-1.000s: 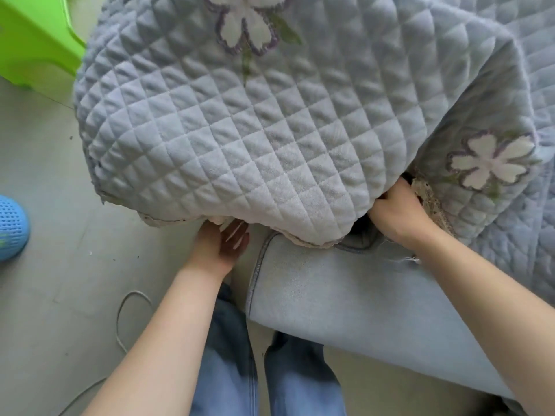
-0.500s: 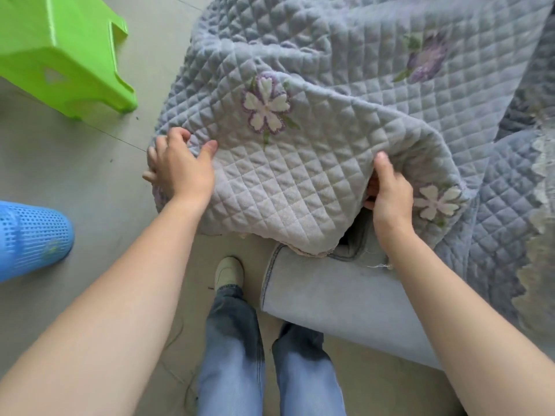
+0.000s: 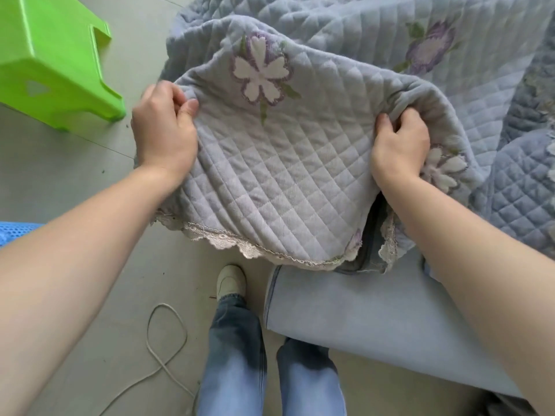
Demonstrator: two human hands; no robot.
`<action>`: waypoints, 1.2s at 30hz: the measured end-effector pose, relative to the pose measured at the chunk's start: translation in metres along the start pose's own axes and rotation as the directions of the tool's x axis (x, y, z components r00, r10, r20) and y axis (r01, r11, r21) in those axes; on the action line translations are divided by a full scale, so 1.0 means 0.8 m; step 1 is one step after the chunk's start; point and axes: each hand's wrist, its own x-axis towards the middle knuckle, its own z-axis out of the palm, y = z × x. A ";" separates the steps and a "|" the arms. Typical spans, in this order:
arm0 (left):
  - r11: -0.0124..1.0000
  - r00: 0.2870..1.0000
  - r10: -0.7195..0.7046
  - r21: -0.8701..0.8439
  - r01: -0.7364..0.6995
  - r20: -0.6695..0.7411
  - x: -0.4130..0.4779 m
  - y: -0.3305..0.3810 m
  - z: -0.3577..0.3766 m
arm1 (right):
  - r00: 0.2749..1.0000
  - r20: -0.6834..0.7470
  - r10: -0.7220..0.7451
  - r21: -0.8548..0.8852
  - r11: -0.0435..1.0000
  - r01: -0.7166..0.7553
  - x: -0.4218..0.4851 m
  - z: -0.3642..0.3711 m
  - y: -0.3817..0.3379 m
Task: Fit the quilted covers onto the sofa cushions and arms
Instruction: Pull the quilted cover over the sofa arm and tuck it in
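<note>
Over the end of the sofa arm (image 3: pixel 375 319) the quilted cover (image 3: pixel 285 163) now sits pulled well down, its lace trim (image 3: pixel 228 240) hanging along the near edge where half a second ago the hem was bunched higher and more of the pale upholstery showed. Both hands have shifted too. The left hand (image 3: pixel 163 132), which had been resting flat on top of the fabric, is now clamped on the cover's left edge, thumb over and fingers curled under. The right hand (image 3: pixel 399 148), a moment ago tucked at the opening by the arm's corner, has come up and is shut on a gathered fold at the cover's right shoulder, beside a white embroidered flower (image 3: pixel 444 171).

To my eye this means the cap of the cover has been drawn over the arm's end and she is stretching it square between both grips. A dark gap (image 3: pixel 372 235) still shows at the right corner, so that side looks not yet seated. A green stool (image 3: pixel 51 58) stands on the floor (image 3: pixel 75 181) to the left, apart from the work.
</note>
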 end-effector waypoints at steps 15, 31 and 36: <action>0.941 0.897 -0.333 0.043 0.335 0.292 -0.024 0.074 0.049 | 0.906 0.413 0.095 0.170 0.969 -0.179 0.027 -0.083 0.026; 0.931 0.943 -0.326 0.192 0.309 0.063 -0.024 0.077 0.096 | 0.914 0.348 -0.210 -0.409 0.843 0.350 0.143 0.019 -0.157; 0.932 0.929 -0.351 0.140 0.334 0.121 -0.014 0.086 0.084 | 0.958 0.265 -0.110 -0.615 0.746 0.255 0.140 0.060 -0.197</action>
